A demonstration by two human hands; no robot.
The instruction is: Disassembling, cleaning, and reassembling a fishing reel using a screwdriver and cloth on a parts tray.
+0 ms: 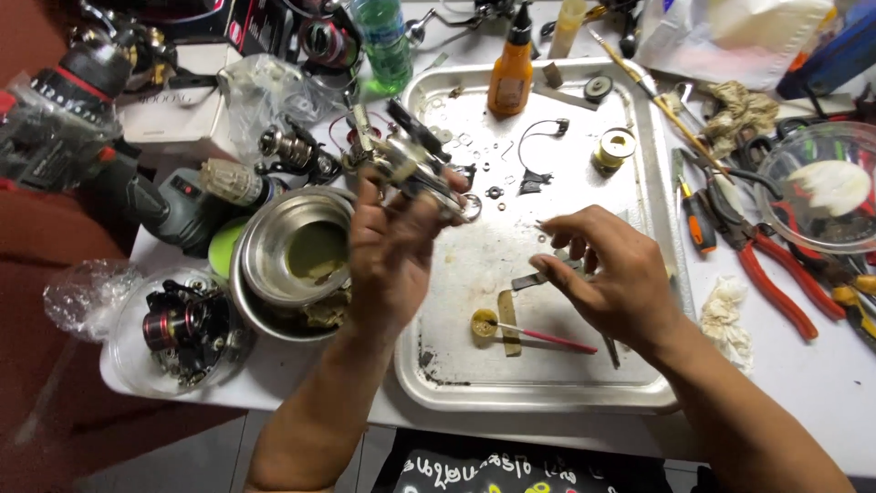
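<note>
Holding a fishing reel body up over the metal tray, the left hand has its fingers curled closed around the part's lower end, so the reel's dark and silver frame sticks out above the knuckles, tilted toward the tray's far-left corner. The right hand hovers low over the tray's middle, fingers bent and pinched together on what looks like a thin pointed tool or small part; exactly what it grips is too small to tell. Just under it lie flat metal strips, and nearer the front a pink-handled brush rests with its tip in a little yellow cap of grease.

Judging from this, the step is fine work on the reel, and it would go best with the reel kept over the tray, so any washer or screw that drops joins the loose small parts there instead of rolling off the tabletop. A firm, steady grip by the left hand, with the open side turned toward the right, should let the right hand work by fingertip alone. The steel bowl and the orange bottle stand near, and the red pliers lie well off to the right.
</note>
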